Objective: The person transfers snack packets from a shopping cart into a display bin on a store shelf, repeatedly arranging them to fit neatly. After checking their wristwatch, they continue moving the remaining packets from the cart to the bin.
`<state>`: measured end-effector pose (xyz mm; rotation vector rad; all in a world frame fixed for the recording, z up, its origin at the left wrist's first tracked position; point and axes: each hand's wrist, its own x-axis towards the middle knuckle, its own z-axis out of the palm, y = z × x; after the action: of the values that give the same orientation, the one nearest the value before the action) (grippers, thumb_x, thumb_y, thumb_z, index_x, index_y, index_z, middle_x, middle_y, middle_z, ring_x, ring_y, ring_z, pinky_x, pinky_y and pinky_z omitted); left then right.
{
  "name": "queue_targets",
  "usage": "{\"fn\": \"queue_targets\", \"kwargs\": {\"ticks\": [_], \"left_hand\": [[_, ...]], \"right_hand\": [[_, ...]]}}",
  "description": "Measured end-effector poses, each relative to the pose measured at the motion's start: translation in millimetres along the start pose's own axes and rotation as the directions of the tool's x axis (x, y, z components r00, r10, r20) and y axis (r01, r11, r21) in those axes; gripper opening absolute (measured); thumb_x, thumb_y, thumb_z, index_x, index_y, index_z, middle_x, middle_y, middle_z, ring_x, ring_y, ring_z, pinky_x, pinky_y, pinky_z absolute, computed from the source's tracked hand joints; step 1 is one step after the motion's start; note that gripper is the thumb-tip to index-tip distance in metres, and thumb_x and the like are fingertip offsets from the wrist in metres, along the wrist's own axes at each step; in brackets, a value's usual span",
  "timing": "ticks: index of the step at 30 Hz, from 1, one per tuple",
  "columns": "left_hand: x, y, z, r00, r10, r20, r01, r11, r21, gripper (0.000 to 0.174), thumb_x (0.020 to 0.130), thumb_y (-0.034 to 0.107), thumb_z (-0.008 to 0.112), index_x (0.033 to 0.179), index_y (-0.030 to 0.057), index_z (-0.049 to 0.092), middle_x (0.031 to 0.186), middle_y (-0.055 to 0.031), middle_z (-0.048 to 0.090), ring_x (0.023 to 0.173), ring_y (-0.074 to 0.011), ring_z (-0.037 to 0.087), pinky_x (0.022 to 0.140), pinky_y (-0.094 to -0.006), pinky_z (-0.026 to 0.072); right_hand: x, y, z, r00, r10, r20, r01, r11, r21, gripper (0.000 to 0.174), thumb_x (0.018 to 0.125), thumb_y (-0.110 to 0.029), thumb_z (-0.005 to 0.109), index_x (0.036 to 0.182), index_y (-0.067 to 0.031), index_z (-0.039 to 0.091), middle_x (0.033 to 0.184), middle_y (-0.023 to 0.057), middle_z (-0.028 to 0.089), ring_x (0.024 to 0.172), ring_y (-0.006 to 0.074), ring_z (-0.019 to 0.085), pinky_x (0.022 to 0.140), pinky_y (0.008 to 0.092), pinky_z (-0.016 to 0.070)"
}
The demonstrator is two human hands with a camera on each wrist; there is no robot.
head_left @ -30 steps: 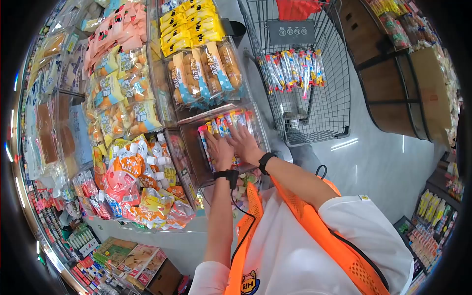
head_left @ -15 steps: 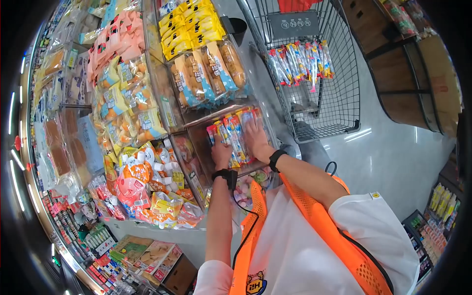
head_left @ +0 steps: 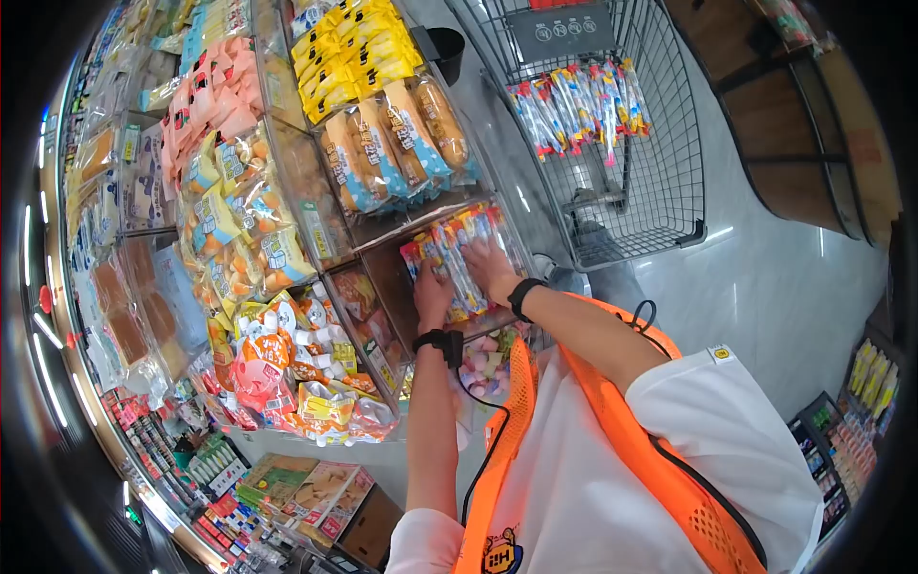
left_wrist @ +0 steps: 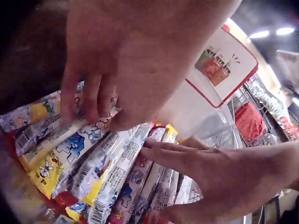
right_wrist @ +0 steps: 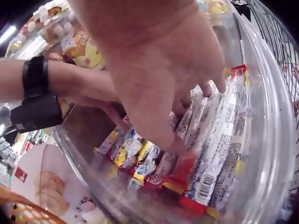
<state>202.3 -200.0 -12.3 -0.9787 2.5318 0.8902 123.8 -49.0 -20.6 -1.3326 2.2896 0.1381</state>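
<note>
Slim stick packets (head_left: 454,263) with red, yellow and blue ends lie side by side in a clear-walled bin. My left hand (head_left: 433,295) touches those at the left, and its bent fingertips rest on the packets (left_wrist: 70,149) in the left wrist view. My right hand (head_left: 491,268) lies over the right part of the row; in the right wrist view its fingers (right_wrist: 217,77) reach down onto the wrappers, thumb lower. What lies beneath both palms is hidden.
A wire cart (head_left: 660,206) stands to the right, with similar sticks (head_left: 583,103) in its upper part. Bagged twisted bread (head_left: 392,143) fills the compartment beyond; colourful pouches (head_left: 287,373) lie to the left. Clear plastic walls (right_wrist: 266,116) border the bin.
My left hand has drawn back from across the packets to their left side, its fingers more bent. My right hand stays over the right part. More of the wrappers shows between the hands.
</note>
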Motion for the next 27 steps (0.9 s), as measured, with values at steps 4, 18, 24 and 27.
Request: {"fn": "queue_targets", "kwargs": {"ticks": [4,18,24,27], "left_hand": [[-0.7,1.0,-2.8,0.998,0.052,-0.031,-0.051,0.998,0.03,0.057,0.073,0.024,0.082,0.121,0.0094,0.056,0.1,-0.0191,0.064,0.096,-0.0382,0.064,0.081,-0.0476,0.052],[4.0,-2.9,-6.1,0.979,0.055,-0.195,-0.017,0.981,0.191,0.064,0.068,0.015,0.082,0.127,0.0095,0.058,0.125,-0.0199,0.048,0.12,-0.041,0.049,0.099,-0.0487,0.0462],[12.0,-3.0,-14.0,0.997,0.008,-0.082,0.019,0.949,0.316,0.045,0.073,0.023,0.081,0.112,0.0082,0.064,0.116,-0.0197,0.052,0.113,-0.0383,0.053,0.093,-0.0461,0.0489],[11.5,-1.6,-1.4,0.985,0.033,-0.168,0.03,0.933,0.358,0.04,0.079,0.028,0.079,0.111,0.009,0.063,0.119,-0.0198,0.049,0.114,-0.0393,0.052,0.09,-0.0495,0.0503]], "right_hand": [[-1.1,0.6,-33.0,0.993,-0.007,0.117,-0.007,0.993,0.115,0.045,0.092,-0.023,0.058,0.137,-0.016,0.06,0.152,0.0087,0.044,0.138,0.0287,0.04,0.113,0.0503,0.0312],[8.4,-10.1,-6.7,0.985,-0.152,-0.083,0.153,0.988,-0.002,0.055,0.097,-0.032,0.053,0.151,-0.0262,0.046,0.159,0.01,0.035,0.151,0.0369,0.02,0.116,0.0547,0.0241],[3.1,-34.8,-4.1,0.998,-0.039,-0.043,0.032,0.988,-0.15,0.049,0.098,-0.035,0.048,0.146,-0.0273,0.051,0.162,0.0108,0.029,0.153,0.0374,0.013,0.121,0.0558,0.0152],[3.5,-27.0,-8.3,0.994,-0.069,-0.085,0.062,0.994,-0.09,0.047,0.098,-0.035,0.049,0.142,-0.0197,0.057,0.163,0.0096,0.028,0.153,0.0343,0.014,0.121,0.0555,0.0144]]}}
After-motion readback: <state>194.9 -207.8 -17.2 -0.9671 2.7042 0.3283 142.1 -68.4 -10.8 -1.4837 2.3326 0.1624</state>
